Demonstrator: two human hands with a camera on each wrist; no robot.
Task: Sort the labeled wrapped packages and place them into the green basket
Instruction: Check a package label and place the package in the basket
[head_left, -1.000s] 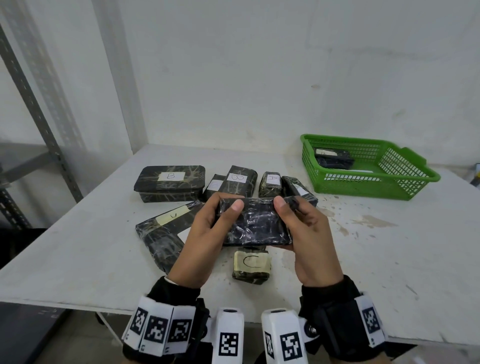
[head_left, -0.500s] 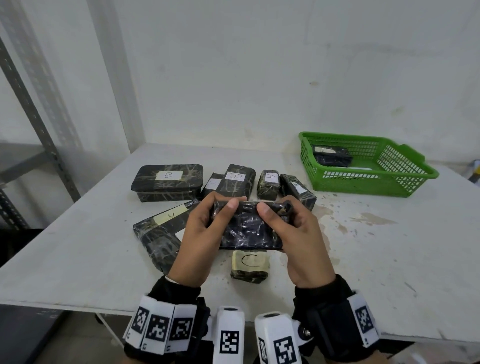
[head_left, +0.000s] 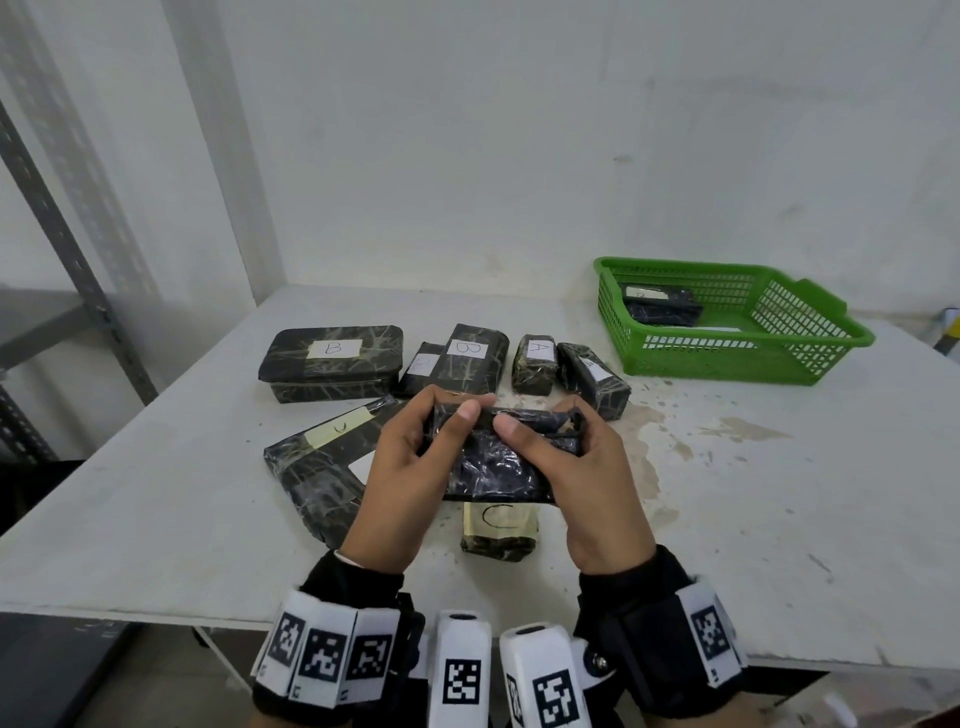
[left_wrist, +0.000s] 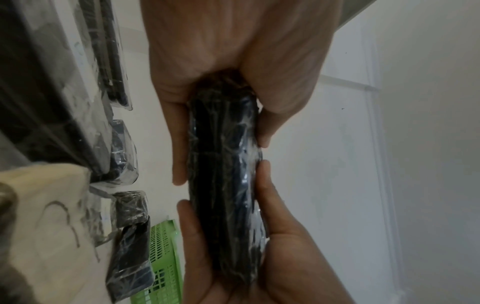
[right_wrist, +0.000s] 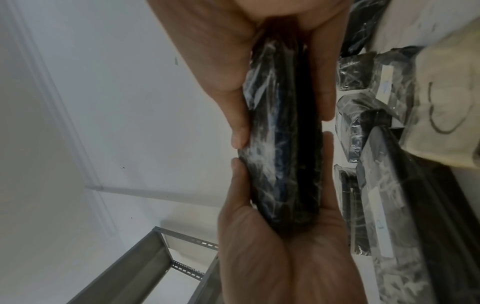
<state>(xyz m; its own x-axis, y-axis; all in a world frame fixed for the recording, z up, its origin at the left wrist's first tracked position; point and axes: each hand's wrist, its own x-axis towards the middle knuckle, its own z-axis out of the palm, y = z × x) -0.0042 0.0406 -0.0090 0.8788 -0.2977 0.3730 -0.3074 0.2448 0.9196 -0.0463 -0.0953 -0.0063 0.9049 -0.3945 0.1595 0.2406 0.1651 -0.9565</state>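
Both hands hold one flat package wrapped in dark shiny film (head_left: 493, 457) above the table's middle. My left hand (head_left: 410, 457) grips its left end and my right hand (head_left: 576, 467) grips its right end, thumbs on top. No label shows on the held package (left_wrist: 226, 181) (right_wrist: 283, 144). The green basket (head_left: 810, 364) stands at the back right with one dark package (head_left: 660, 306) inside. On the table lie wrapped packages labeled B (head_left: 332, 358), B (head_left: 467, 358), A (head_left: 535, 364) and C (head_left: 498, 530).
A long dark package with a yellowish label (head_left: 322, 467) lies left of my hands, and another with a white label (head_left: 592, 379) lies by the A package. A grey metal shelf frame (head_left: 78, 260) stands to the left. The white wall is close behind.
My thumbs have slid toward each other along the package's top edge, and the package has tilted so its far edge turns up toward me.
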